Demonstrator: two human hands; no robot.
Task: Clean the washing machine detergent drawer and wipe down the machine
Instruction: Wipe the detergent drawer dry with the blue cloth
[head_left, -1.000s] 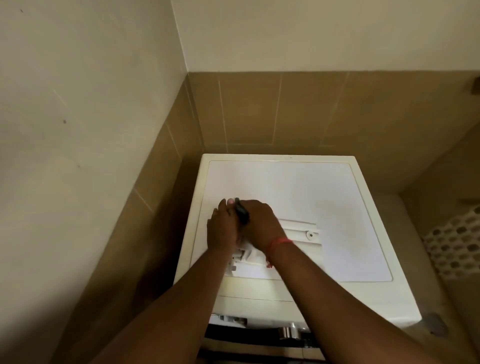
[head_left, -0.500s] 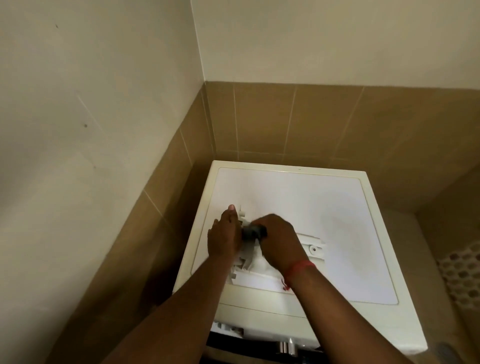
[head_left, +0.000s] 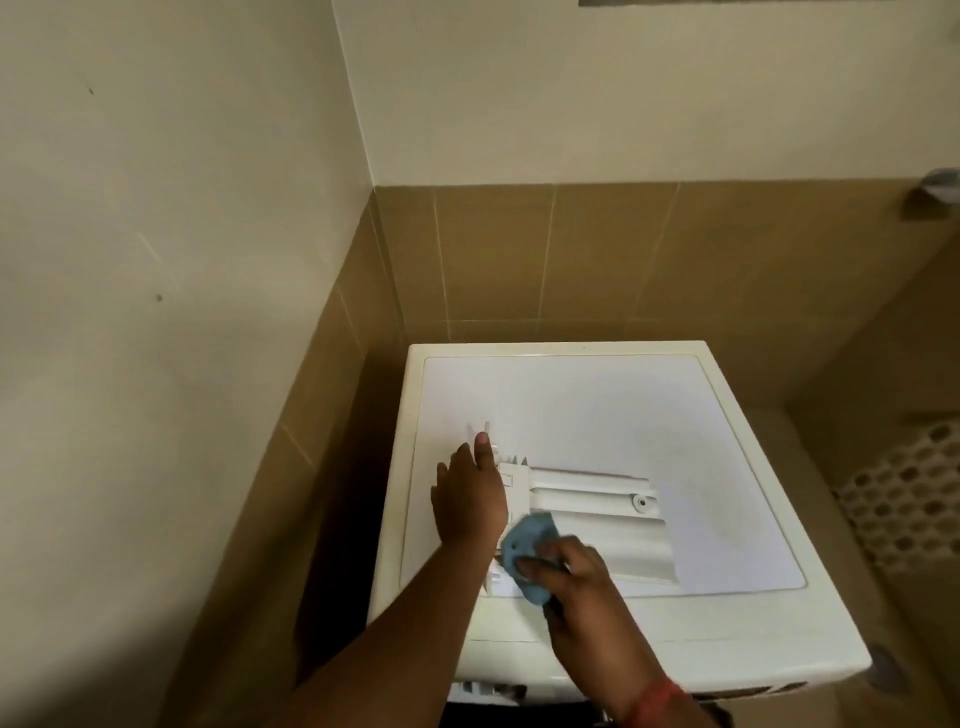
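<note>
A white washing machine (head_left: 623, 405) stands in a tiled corner, seen from above. The white detergent drawer (head_left: 597, 514) lies on its top, towards the front left. My left hand (head_left: 470, 499) rests flat along the drawer's left end, fingers straight and pointing away from me. My right hand (head_left: 569, 577) grips a blue cloth (head_left: 527, 540) bunched against the drawer's near left corner. A red band circles my right wrist.
Tan tiled walls (head_left: 571, 260) close in behind and to the left of the machine, with a dark gap on its left side. A patterned perforated surface (head_left: 904, 499) is at the right edge. The empty drawer slot shows at the machine's front.
My right hand has pulled back towards me from the drawer's far end to its near corner, and the blue cloth now shows in it. My left hand stays on the drawer's left end.
</note>
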